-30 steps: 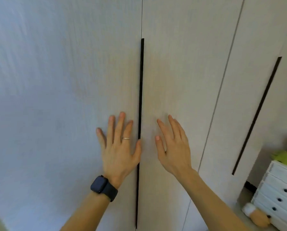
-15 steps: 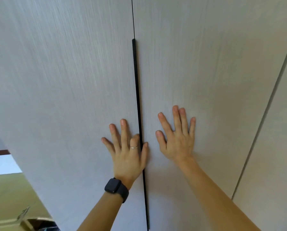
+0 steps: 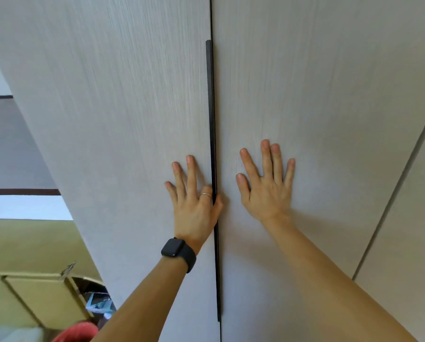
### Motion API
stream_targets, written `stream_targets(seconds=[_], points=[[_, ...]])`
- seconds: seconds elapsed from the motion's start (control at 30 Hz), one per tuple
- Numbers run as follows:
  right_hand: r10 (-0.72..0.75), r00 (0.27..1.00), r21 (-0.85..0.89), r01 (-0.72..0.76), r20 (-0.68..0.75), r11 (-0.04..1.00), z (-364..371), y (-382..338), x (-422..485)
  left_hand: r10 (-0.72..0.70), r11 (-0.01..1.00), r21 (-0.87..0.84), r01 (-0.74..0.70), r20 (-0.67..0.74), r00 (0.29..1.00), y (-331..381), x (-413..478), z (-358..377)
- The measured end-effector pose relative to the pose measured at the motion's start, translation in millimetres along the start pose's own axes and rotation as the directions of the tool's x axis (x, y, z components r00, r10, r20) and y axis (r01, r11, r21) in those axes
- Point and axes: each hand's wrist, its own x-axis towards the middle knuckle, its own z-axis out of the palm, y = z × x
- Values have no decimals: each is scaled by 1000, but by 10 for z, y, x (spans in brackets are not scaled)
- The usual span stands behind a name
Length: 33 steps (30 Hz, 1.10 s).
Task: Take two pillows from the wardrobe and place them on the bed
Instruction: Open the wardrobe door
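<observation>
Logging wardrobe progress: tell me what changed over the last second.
The left hand, flat on the left door before, now pinches the black handle strip with bent forefinger and thumb. The right hand stays flat on the right door. Both doors remain closed.

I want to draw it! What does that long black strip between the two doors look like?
The black strip is a long, thin handle, dark and matt, running straight up and down along the inner edge of the left door, right at the seam with the right door. Its top end is squared off. The left hand hooks its ringed finger behind it, thumb lying across its front.
</observation>
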Motion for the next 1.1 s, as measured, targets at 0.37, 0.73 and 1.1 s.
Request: stream_targets(seconds=[0.37, 0.73, 1.1], points=[[49, 933, 143, -106, 356, 984, -552, -156, -73, -9, 991, -132, 9, 1, 1000, 139, -627, -920], [-337, 706, 782, -570, 623, 250, -1681, -1469, -1659, -225, 936, -271, 225, 32, 974, -86, -1521, -2141], [-601, 736, 949, -223, 313, 221, -1942, -2700, -1683, -533, 830, -220, 513, -42, 845, -596, -1965, -3397]])
